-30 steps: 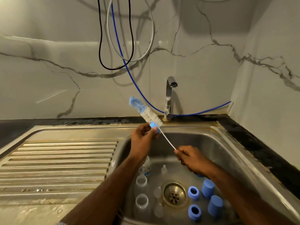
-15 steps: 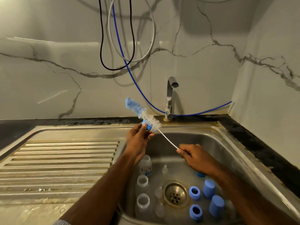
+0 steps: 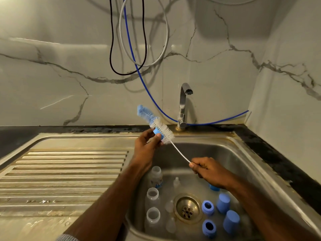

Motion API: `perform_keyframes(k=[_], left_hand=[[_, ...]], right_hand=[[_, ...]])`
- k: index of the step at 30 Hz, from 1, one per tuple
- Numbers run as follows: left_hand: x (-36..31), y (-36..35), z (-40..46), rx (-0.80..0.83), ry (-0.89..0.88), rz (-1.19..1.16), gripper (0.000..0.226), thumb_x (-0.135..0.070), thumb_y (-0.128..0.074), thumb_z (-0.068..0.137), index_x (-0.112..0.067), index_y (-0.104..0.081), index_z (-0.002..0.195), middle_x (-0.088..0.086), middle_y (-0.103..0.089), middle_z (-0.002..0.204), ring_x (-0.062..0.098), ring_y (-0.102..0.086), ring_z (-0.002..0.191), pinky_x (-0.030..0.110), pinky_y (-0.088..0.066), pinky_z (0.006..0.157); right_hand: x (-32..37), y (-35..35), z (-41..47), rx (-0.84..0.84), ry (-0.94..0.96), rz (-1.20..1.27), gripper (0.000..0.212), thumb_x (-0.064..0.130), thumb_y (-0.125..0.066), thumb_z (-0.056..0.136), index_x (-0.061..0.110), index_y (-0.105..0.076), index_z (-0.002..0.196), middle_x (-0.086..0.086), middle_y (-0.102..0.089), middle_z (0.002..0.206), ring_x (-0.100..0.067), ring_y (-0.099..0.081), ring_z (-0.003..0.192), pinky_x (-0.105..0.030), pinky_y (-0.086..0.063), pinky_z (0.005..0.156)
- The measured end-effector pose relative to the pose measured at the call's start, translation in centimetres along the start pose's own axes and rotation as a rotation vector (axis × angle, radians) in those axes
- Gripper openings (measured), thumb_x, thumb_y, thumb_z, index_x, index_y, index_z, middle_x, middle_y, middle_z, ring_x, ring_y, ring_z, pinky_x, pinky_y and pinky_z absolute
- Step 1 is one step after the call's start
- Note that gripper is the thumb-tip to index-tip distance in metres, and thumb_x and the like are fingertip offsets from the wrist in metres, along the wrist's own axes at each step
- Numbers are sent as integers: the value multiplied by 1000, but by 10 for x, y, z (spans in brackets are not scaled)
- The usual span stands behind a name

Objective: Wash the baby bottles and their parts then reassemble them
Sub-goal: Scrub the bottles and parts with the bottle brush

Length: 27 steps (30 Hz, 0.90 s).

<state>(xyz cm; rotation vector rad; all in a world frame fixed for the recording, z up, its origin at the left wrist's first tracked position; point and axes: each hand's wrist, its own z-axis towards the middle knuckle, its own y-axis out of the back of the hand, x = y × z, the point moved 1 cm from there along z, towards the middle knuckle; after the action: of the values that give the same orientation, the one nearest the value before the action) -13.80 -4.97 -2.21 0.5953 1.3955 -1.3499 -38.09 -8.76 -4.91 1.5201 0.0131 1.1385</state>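
Stainless steel forms the sink [image 3: 243,153], whose ribbed draining board [image 3: 66,174] is seen to the left of the basin. A chrome tap [image 3: 183,105] is mounted behind the basin. Above the basin's rear left corner, a bottle brush [image 3: 156,124] is held slanted, its blue tip uppermost and its white bristles below. The twisted wire handle is pinched at its lower end by the curled fingers of the right hand [image 3: 210,173]. A small blue ring [image 3: 157,132] is gripped between the thumb and fingers of the left hand [image 3: 147,145], with the brush bristles passed through it. On the basin floor, three clear bottles [image 3: 152,193] are found left of the drain [image 3: 187,208]. Three blue caps [image 3: 231,221] and two blue collars [image 3: 208,207] are found to its right. Clear teats [image 3: 171,225] are scattered between the bottles and the drain.
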Motion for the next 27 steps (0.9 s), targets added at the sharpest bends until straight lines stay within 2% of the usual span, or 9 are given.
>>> perform_keyframes(k=[2, 4, 6, 8, 11, 15, 19, 24, 27], left_hand=[[3, 3, 1, -39, -110, 185, 37, -5, -69, 91, -20, -62, 124, -5, -75, 106, 12, -74, 98, 24, -60, 74], [4, 6, 3, -59, -114, 191, 37, -4, -71, 90, -22, -63, 122, -1, -74, 108, 13, -73, 100, 25, -60, 76], [3, 7, 5, -48, -17, -20, 28, -15, -69, 91, -15, -66, 120, 6, -76, 107, 20, -74, 96, 27, -61, 77], [2, 4, 5, -42, 89, -229, 38, -29, -65, 89, -8, -66, 120, 13, -76, 106, 19, -74, 87, 27, -61, 73], [1, 3, 6, -99, 161, -351, 47, -36, -65, 83, -6, -66, 119, 15, -77, 103, 17, -75, 82, 26, -60, 70], [2, 5, 6, -121, 99, -232, 25, -20, -63, 94, -8, -67, 115, 10, -77, 101, 22, -75, 96, 29, -62, 74], [5, 5, 4, -32, 19, 46, 27, -14, -63, 96, -12, -66, 122, 9, -75, 110, 23, -74, 99, 26, -60, 75], [0, 4, 6, -127, 90, -255, 31, -22, -66, 89, -7, -67, 117, 12, -76, 105, 24, -75, 98, 28, -63, 75], [5, 4, 6, -135, 78, -205, 24, -16, -63, 95, -4, -66, 116, 15, -76, 106, 22, -75, 93, 26, -62, 71]], right_hand=[[3, -2, 0, -3, -1, 14, 35, 33, -48, 104, 21, -56, 72, 6, -54, 63, -2, -49, 60, -22, -45, 64], [4, -4, 2, -64, -5, -19, 35, 33, -48, 105, 20, -55, 73, 6, -53, 62, -2, -49, 59, -23, -43, 63], [3, -3, 4, -108, -22, -72, 35, 33, -48, 104, 22, -54, 71, 6, -54, 61, -2, -49, 58, -23, -43, 62], [-1, 1, 4, -110, -29, -105, 36, 33, -49, 104, 25, -53, 69, 5, -54, 61, -2, -50, 58, -26, -43, 62], [-4, 6, 2, -82, -6, -111, 37, 35, -49, 103, 26, -51, 67, 4, -56, 64, -3, -50, 59, -31, -46, 64], [1, 2, 2, -77, 51, -112, 33, 39, -47, 103, 29, -53, 72, 7, -57, 67, -4, -51, 60, -32, -47, 64], [-2, 1, 3, -163, 23, -122, 34, 37, -47, 103, 29, -51, 70, 7, -55, 63, -7, -52, 60, -31, -46, 62], [-7, 2, 2, -84, -13, -116, 37, 37, -48, 103, 25, -52, 68, 5, -56, 62, -5, -51, 58, -35, -48, 64], [0, -4, 4, -83, 44, -104, 34, 39, -47, 103, 24, -53, 73, 4, -57, 65, -5, -51, 59, -29, -45, 62]])
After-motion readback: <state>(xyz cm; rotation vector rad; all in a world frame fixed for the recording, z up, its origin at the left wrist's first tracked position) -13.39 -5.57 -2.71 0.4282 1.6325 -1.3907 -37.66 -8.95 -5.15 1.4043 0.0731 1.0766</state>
